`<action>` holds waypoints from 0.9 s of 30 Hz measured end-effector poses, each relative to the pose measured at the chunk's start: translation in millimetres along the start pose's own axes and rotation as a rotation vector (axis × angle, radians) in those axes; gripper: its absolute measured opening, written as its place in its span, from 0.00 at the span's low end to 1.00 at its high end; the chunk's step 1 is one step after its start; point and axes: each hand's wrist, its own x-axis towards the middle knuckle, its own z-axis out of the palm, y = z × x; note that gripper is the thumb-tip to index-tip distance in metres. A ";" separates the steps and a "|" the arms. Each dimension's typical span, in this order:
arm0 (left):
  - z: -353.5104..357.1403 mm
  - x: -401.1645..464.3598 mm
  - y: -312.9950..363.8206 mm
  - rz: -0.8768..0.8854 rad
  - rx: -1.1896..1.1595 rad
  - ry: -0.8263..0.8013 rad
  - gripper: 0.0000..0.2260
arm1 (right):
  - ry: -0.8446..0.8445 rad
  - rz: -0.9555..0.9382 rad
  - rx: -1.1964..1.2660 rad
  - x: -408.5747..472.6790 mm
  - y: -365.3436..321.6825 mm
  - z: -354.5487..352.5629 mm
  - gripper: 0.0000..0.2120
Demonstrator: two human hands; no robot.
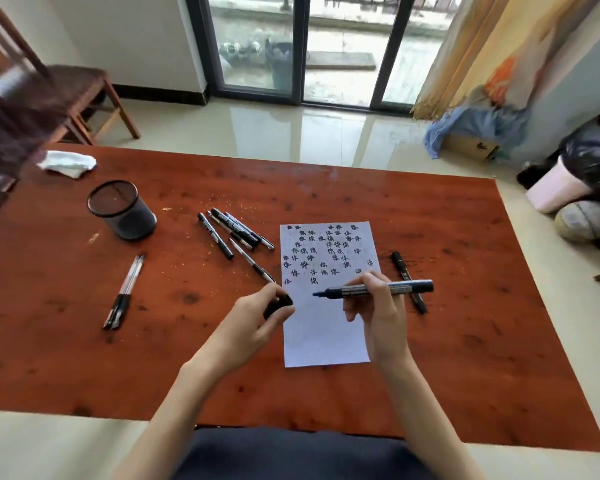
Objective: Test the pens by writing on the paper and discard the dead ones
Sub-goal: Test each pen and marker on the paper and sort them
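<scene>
The right hand [378, 306] grips a thick dark marker [374, 291], its fingers curled round the middle of the barrel. The marker lies nearly level above the sheet of paper [326, 334], its uncapped tip pointing left over the blank lower half. Whether the tip touches the sheet cannot be told. The left hand [257, 320] hovers at the left edge of the paper with its fingers closed round a black cap [279, 304].

The paper lies on the reddish wooden surface [465, 341]; its upper half is covered with rows of small handwritten characters. A loose group of black pens [236, 233] lies just beyond the upper left corner of the sheet, some overlapping. One slim pen [252, 261] runs from that group toward the left hand. Another black marker [407, 280] lies just right of the paper, partly behind the right hand. Two clear-barrelled pens [123, 294] lie side by side, well to the left. A black mesh cup [122, 211] stands upright at the far left, and a crumpled white tissue [66, 162] rests near the far left corner.
</scene>
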 end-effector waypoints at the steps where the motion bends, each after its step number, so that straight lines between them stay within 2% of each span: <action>1: -0.2 -3.5 2.0 0.011 -0.011 0.008 0.04 | -0.016 0.004 0.017 -4.1 -0.3 1.8 0.13; 9: -0.3 -17.2 20.4 0.074 -0.031 0.012 0.07 | -0.083 0.016 0.041 -20.4 1.4 5.0 0.12; 13: 6.0 -17.8 24.7 0.106 0.008 -0.017 0.06 | -0.122 0.058 -0.029 -28.7 4.8 5.7 0.14; 18: 15.7 -17.9 22.3 0.157 0.062 0.014 0.12 | -0.128 0.031 -0.183 -33.3 7.4 4.8 0.17; 22: 20.5 -18.6 29.2 0.156 -0.013 0.057 0.05 | -0.184 0.032 -0.212 -29.7 4.1 3.1 0.14; 24: 20.6 -18.3 32.4 0.144 -0.036 0.067 0.04 | -0.189 0.038 -0.050 -26.8 0.2 1.4 0.20; 26: 19.7 -18.4 33.7 0.143 -0.030 0.071 0.06 | -0.164 0.057 0.291 -22.5 -9.2 -2.1 0.30; 27: 19.5 -18.8 33.7 0.142 -0.022 0.072 0.06 | -0.146 0.051 0.461 -21.2 -15.3 -3.7 0.29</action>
